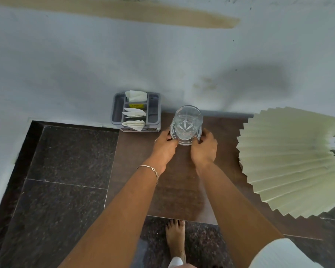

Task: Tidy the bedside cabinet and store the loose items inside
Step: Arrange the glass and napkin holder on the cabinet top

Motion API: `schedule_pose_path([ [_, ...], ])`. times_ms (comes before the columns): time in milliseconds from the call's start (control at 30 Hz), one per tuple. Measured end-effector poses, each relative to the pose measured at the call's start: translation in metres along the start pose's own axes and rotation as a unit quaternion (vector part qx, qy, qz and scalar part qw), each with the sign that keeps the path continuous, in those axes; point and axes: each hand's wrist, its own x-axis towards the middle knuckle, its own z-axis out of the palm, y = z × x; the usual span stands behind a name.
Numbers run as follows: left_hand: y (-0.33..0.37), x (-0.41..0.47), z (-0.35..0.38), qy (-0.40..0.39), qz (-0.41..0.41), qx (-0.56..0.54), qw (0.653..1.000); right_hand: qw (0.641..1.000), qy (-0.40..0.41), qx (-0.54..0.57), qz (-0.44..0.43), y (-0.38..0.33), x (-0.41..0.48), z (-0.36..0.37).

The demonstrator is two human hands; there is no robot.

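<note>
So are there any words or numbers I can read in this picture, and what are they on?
Nothing reads clearly.
The yellow label inside the grey organiser: dark print, too blurred to read.
The front strip of the organiser: white letters, too small and blurred to read.
The glass: a faint reddish mark at its bottom, too blurred to tell whether it is writing.
</note>
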Motion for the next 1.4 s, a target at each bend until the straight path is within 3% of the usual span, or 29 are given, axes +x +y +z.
schedule_pose_path([
  [567,0.005,0.008,0.032,-0.023,-0.021,-0.023,0.999,0.997,0.02,-0.069,0.014,0.001,0.016,-0.033],
  [667,0.003,0.005,0.031,-0.019,-0.034,-0.034,0.999,0.999,0.032,-0.032,0.028,0.004,0.008,-0.029],
  [767,0.001,-0.002,0.026,0.005,-0.043,-0.052,0.998,0.993,0.057,0.045,0.095,0.006,-0.014,-0.015],
  [867,-0.007,-0.011,0.015,0.05,-0.056,-0.098,0.992,0.991,0.028,0.058,0.116,0.006,-0.042,0.003],
  [967,-0.015,-0.016,-0.007,0.13,-0.055,-0.14,0.98,0.998,-0.008,0.036,0.06,-0.001,-0.059,0.02],
  [1067,-0.02,-0.011,-0.038,0.252,-0.068,-0.21,0.942,0.999,-0.045,0.024,-0.003,-0.018,-0.062,0.039],
  [1167,-0.015,-0.001,-0.07,0.372,-0.055,-0.156,0.913,0.996,-0.066,0.056,-0.037,-0.045,-0.06,0.055],
  [1233,-0.001,0.0,-0.086,0.406,-0.011,-0.116,0.907,0.993,-0.065,0.078,-0.054,-0.061,-0.056,0.063],
  [1300,0.014,0.001,-0.098,0.384,0.042,-0.112,0.916,0.992,-0.064,0.091,-0.056,-0.073,-0.05,0.067],
  [1400,0.031,0.007,-0.112,0.274,0.036,-0.148,0.95,0.992,-0.082,0.079,-0.051,-0.082,-0.041,0.072],
])
